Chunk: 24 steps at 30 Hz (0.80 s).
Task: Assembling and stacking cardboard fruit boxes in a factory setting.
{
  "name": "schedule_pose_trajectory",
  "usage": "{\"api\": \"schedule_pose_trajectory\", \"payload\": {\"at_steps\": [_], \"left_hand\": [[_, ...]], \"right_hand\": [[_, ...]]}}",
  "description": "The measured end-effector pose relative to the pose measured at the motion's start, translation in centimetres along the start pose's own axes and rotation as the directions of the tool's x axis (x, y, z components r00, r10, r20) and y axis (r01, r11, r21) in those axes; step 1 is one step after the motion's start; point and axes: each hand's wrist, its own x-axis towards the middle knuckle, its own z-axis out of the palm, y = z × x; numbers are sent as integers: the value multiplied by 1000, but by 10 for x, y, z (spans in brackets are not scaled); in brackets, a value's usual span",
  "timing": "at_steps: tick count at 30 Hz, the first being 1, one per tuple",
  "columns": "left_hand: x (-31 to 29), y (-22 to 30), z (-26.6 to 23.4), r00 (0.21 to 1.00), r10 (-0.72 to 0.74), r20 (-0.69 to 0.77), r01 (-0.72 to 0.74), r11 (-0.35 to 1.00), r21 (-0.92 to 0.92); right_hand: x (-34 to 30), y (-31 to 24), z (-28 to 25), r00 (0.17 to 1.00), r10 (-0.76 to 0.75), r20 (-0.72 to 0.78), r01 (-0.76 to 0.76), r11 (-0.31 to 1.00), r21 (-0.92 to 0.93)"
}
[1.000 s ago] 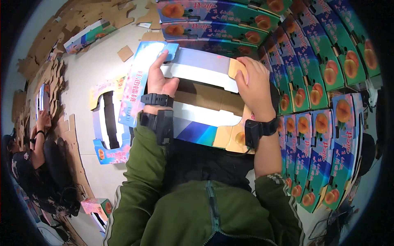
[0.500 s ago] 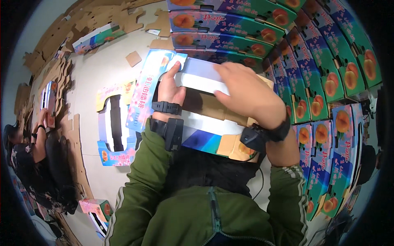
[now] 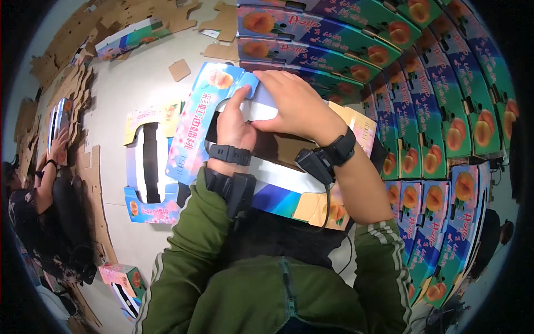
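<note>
A printed fruit carton (image 3: 278, 180), blue, yellow and white with peach pictures, lies in front of my body with its top partly open. My left hand (image 3: 235, 125) grips its left end, thumb up against the blue end flap (image 3: 192, 119) and the other fingers mostly hidden. At the far left corner my right hand (image 3: 300, 106) is closed round the far wall, its thumb at the inner side and its fingers over the outer edge. The dark brown inside (image 3: 278, 146) shows between the white folded edges. A yellow flap (image 3: 354, 129) stands out at the right end.
Another carton (image 3: 150, 161) with a long opening stands on the floor to the left. Stacked cartons (image 3: 334, 50) form walls at the back and right. Flattened cardboard (image 3: 83, 161) lies at the far left, where another person (image 3: 47, 217) handles a carton. A small carton (image 3: 125, 284) sits lower left.
My right hand has moved left along the far wall to the corner beside my left hand. My left hand stays at the left end. The view has shifted slightly.
</note>
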Motion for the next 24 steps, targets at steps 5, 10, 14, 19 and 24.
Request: {"api": "schedule_pose_trajectory", "payload": {"at_steps": [5, 10, 14, 19, 24], "left_hand": [[2, 4, -9, 999, -36, -25, 36, 999, -7], [6, -4, -7, 999, 46, 18, -46, 999, -2], [3, -2, -3, 998, 56, 16, -57, 995, 86], [0, -1, -2, 995, 72, 65, -78, 993, 92], [-19, 17, -11, 989, 68, 132, -70, 997, 13]], "right_hand": [[8, -3, -3, 994, 37, 101, -43, 997, 62], [11, -3, -2, 972, 95, 214, -107, 993, 45], [9, -4, 3, 993, 55, 109, -56, 998, 6], [-13, -3, -2, 996, -51, -66, 51, 999, -15], [-70, -47, -115, 941, 337, 40, -334, 897, 288]]}}
